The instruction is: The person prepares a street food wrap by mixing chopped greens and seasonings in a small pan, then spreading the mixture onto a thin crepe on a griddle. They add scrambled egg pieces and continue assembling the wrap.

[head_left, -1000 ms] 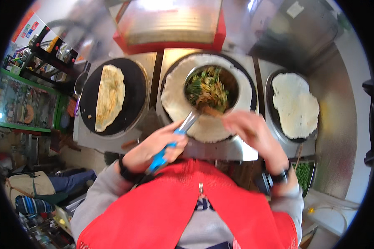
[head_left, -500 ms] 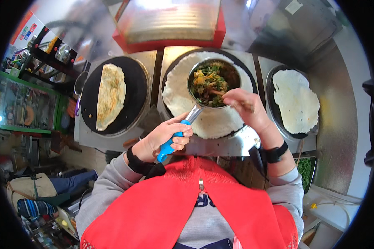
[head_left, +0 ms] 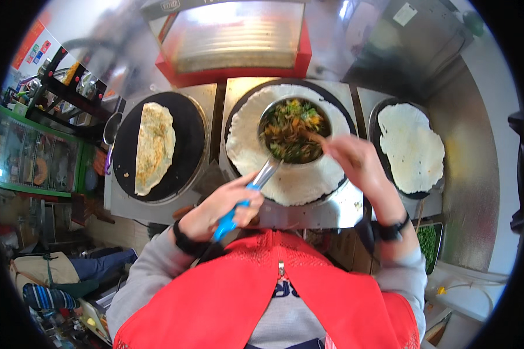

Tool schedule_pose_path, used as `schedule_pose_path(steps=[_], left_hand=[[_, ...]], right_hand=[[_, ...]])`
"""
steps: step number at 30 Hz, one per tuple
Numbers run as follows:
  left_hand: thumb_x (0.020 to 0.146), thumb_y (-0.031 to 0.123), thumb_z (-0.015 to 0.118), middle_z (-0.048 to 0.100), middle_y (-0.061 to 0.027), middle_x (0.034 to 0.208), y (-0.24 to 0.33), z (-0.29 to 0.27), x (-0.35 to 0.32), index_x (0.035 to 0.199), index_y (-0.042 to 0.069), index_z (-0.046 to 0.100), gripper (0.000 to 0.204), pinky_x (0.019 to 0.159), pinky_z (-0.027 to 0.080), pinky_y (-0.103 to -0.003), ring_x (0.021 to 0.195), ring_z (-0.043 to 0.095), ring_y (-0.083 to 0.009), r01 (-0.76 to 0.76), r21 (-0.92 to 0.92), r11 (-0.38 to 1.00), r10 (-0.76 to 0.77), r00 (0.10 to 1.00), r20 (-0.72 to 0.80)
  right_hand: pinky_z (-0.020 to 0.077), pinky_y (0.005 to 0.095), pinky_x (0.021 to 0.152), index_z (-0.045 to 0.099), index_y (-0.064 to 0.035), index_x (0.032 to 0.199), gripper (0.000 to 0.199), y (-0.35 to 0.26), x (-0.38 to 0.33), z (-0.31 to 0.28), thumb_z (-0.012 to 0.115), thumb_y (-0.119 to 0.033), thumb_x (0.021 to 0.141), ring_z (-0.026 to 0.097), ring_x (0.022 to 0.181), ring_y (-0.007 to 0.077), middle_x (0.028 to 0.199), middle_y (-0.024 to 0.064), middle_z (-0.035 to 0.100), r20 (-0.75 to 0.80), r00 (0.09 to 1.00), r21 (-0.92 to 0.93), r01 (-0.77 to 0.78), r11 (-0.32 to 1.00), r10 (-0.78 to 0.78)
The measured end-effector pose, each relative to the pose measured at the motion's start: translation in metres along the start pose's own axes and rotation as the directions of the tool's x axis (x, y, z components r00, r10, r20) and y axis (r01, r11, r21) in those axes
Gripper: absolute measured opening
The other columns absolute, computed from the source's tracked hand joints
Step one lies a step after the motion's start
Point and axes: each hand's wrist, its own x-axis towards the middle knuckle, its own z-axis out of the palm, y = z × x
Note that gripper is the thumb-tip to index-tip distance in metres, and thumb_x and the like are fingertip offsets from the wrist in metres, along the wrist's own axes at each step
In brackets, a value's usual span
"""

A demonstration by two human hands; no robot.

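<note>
Left hand [head_left: 224, 206] grips the blue-handled steel pan [head_left: 294, 131] of chopped vegetables over the round pale crepe [head_left: 291, 180]; right hand [head_left: 355, 160], at three o'clock, pinches a utensil whose kind cannot be told. Scrape gently, pan level.

The left hand [head_left: 227, 206] gripped a blue-handled pan [head_left: 294, 131] of chopped vegetables above a round flatbread [head_left: 285, 180], the right hand [head_left: 355, 163] reaching in.

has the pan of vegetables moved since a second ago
Yes. The pan sits farther up the middle crepe, away from the person and nearer the red box, held by the left hand.
</note>
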Motion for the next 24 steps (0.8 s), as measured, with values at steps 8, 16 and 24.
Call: schedule_pose_path(steps=[8, 16, 24], left_hand=[[0.096, 0.006, 0.049, 0.044, 0.0002, 0.081, 0.004, 0.001, 0.004, 0.149, 0.022, 0.028, 0.059, 0.044, 0.033, -0.018, 0.057, 0.039, -0.0040, -0.037, 0.044, 0.998, 0.033, 0.996, 0.083], [0.096, 0.003, 0.046, 0.042, -0.0007, 0.081, 0.007, -0.004, 0.007, 0.153, 0.026, 0.020, 0.067, 0.043, 0.033, -0.018, 0.053, 0.037, -0.0061, 0.000, -0.075, 0.997, 0.018, 0.968, 0.250], [0.097, 0.003, 0.045, 0.041, -0.0010, 0.080, 0.009, 0.001, 0.010, 0.151, 0.021, 0.025, 0.061, 0.042, 0.032, -0.018, 0.053, 0.034, -0.0040, -0.005, -0.013, 1.000, 0.005, 1.000, -0.010]], right_hand=[[0.0521, 0.0374, 0.073, 0.065, -0.0031, 0.094, 0.010, -0.007, -0.001, -0.011, 0.066, -0.002, 0.084, 0.065, 0.083, 0.0331, 0.088, 0.0141, 0.065, 0.173, 0.983, 0.072, -0.072, 0.995, 0.058], [0.0525, 0.0371, 0.075, 0.067, -0.0034, 0.093, 0.009, -0.004, 0.000, -0.009, 0.066, -0.007, 0.085, 0.065, 0.084, 0.0326, 0.091, 0.0152, 0.066, 0.239, 0.968, 0.130, 0.043, 0.991, -0.073], [0.0518, 0.0393, 0.073, 0.065, -0.0029, 0.095, 0.012, 0.011, 0.004, 0.000, 0.064, 0.001, 0.083, 0.063, 0.086, 0.0343, 0.089, 0.0146, 0.065, 0.128, 0.986, 0.089, 0.097, 0.991, -0.108]])
